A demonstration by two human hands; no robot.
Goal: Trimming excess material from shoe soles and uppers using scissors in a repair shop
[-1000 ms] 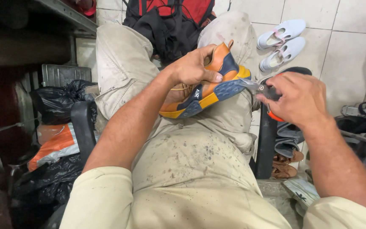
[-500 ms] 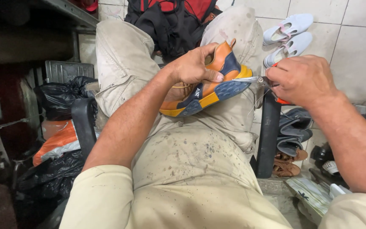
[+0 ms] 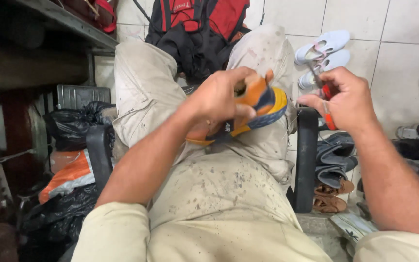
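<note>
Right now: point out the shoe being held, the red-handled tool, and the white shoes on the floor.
orange and blue shoe [image 3: 263, 104], head view, on its orange upper beside the fingers.
red-handled tool [image 3: 328, 92], head view, on the red grip.
white shoes [image 3: 323, 46], head view, on the upper shoe's side.

The left hand [image 3: 219, 99] covers most of the orange, blue and yellow shoe [image 3: 260, 104], hiding its heel and opening. The red-handled tool [image 3: 327, 104] sits mostly inside the right hand [image 3: 347, 102]; its thin metal tip is blurred. The red and black backpack [image 3: 197, 29] is cut off by the top edge, both forearms by the bottom edge.
</note>
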